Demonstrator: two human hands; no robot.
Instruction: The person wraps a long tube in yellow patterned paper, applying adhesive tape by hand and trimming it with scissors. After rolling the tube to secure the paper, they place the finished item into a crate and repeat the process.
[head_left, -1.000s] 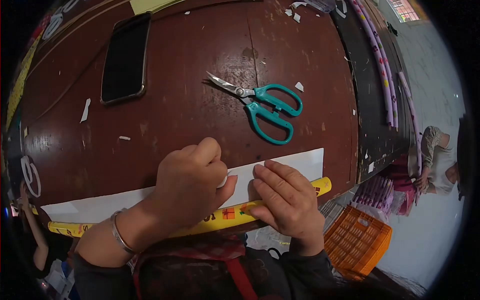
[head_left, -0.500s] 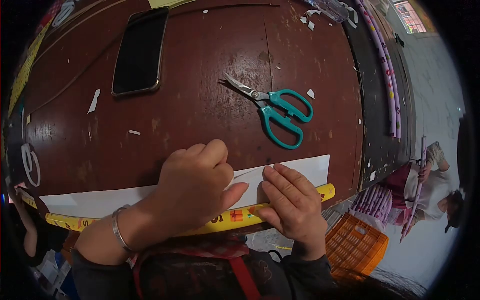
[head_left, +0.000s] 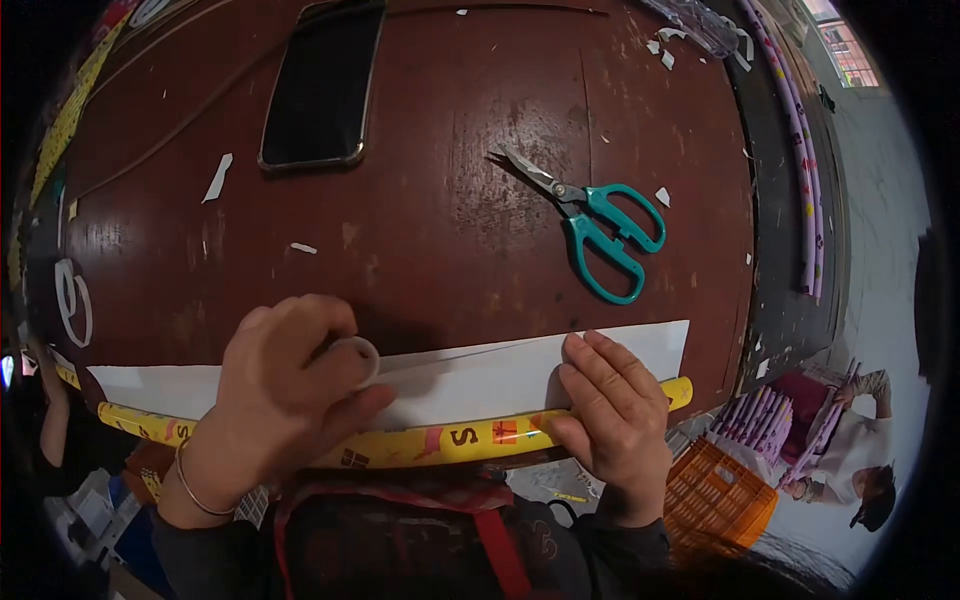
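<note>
A long yellow printed roll (head_left: 470, 438) lies along the table's near edge, with a white paper strip (head_left: 470, 378) just beyond it. My left hand (head_left: 290, 385), with a bracelet at the wrist, is closed around a small ring-shaped roll of tape (head_left: 366, 360) above the strip. A thin strand runs from the tape to my right hand. My right hand (head_left: 612, 405) lies flat, fingertips on the white strip and thumb at the yellow roll. Beyond the strip lie teal-handled scissors (head_left: 612, 240), blades partly apart.
A black phone (head_left: 322, 90) lies at the back left of the brown table (head_left: 430, 250). Paper scraps (head_left: 218, 177) are scattered about. Purple patterned rolls (head_left: 795, 140) lie at the right. An orange crate (head_left: 722, 490) is at the lower right, near a person (head_left: 845, 440) holding rolls.
My left hand has moved left, away from my right hand, and the tape roll now shows. The view has shifted slightly. My right hand stays on the strip.
</note>
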